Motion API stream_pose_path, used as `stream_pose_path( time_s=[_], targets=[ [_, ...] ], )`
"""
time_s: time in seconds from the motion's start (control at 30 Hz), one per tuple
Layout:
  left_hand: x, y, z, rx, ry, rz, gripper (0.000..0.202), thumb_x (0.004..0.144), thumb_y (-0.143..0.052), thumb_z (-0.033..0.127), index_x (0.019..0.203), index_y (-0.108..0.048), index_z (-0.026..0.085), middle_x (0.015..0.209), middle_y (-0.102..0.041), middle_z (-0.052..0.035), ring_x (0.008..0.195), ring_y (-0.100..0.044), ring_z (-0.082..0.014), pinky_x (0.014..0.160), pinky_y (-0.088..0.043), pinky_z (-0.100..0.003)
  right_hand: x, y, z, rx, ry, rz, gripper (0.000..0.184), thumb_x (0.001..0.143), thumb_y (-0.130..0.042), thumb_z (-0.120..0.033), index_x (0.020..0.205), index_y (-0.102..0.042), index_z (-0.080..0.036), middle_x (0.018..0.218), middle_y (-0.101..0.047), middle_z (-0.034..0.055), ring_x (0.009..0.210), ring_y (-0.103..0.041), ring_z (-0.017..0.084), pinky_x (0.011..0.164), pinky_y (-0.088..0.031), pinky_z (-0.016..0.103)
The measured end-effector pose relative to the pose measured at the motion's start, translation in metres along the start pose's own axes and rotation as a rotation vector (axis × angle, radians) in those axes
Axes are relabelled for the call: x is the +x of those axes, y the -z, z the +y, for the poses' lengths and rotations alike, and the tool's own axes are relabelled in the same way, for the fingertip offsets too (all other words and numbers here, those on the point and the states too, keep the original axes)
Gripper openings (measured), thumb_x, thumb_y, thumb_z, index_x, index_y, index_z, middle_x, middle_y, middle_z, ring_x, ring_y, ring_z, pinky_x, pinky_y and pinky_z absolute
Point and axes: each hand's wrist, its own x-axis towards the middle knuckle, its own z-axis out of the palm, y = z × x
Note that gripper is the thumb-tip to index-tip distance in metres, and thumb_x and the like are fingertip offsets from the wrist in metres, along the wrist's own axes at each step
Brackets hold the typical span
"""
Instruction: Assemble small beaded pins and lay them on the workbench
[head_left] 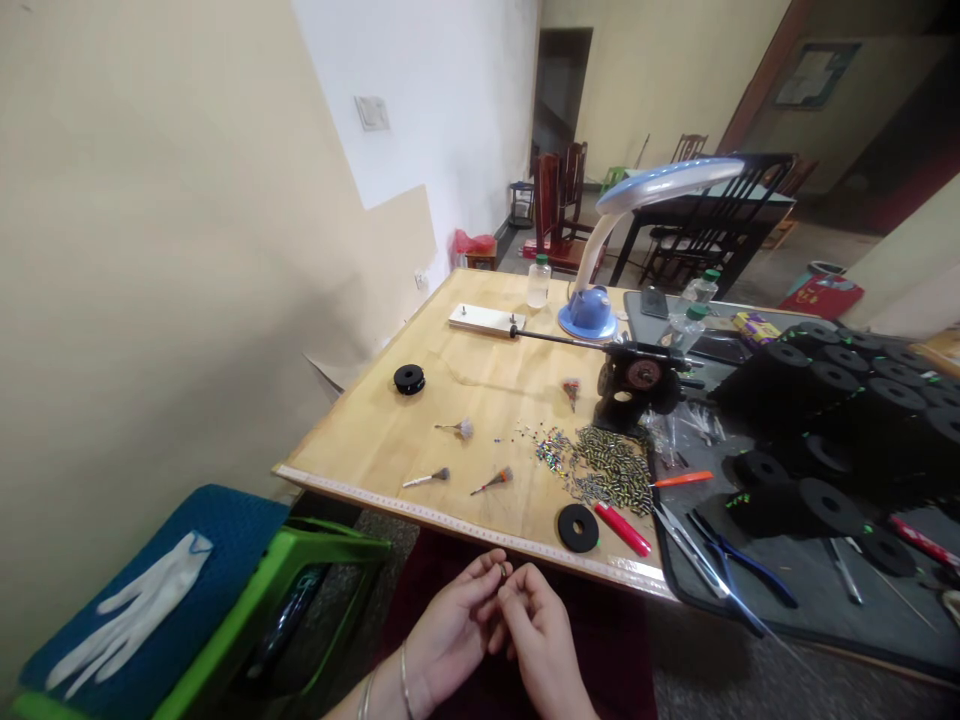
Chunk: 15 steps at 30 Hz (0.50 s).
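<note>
My left hand (463, 612), with bangles on the wrist, is held just in front of the table edge, its thumb and fingers pinched. Against it, my right hand (536, 622) is closed too, thumb pressed to the fingers. A tiny dark thing (503, 571) shows at the left fingertips, too small to name. What the right fingers hold, if anything, is hidden. Beyond the hands on the wooden table lie a black foam ring (564, 529), a red stick-like object (622, 528) and a pile of small striped pieces (611, 465) with coloured beads (553, 450) beside it.
Small fanned bundles (504, 478) lie on the table (360, 440). A black winding device (641, 375) and a blue lamp (589, 312) stand behind. On the dark mat are scissors (694, 555), pliers (742, 565) and black foam spools (810, 505). A white glove (142, 605) rests at left.
</note>
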Motion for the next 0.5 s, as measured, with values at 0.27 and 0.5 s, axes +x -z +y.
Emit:
stream_pose_path(
  time_s=[0.27, 0.5],
  targets=[
    [-0.0034, -0.0009, 0.0002, 0.161, -0.212, -0.054, 0.024, 0.067, -0.08, 0.014, 0.083, -0.063, 0.016, 0.073, -0.068, -0.0018, 0.062, -0.063, -0.0113, 0.053, -0.047, -0.017, 0.0049, 0.002, 0.0075, 0.145, -0.095, -0.013, 0.049, 0.07, -0.066, -0.064, 0.069, -0.051, -0.018, 0.05, -0.06, -0.0022, 0.031, -0.043, 0.005, 0.032, -0.025, 0.015],
    [-0.0054, 0.0016, 0.0032, 0.463, -0.435, -0.084, 0.018, 0.072, -0.077, 0.018, 0.087, -0.067, 0.015, 0.078, -0.073, -0.0066, 0.071, -0.065, -0.0163, 0.068, -0.05, -0.023, 0.0058, 0.0021, 0.0061, 0.308, -0.189, 0.036, 0.051, 0.062, -0.076, -0.061, 0.069, -0.055, -0.014, 0.054, -0.063, -0.0005, 0.03, -0.045, 0.004, 0.031, -0.022, 0.014]
  ],
)
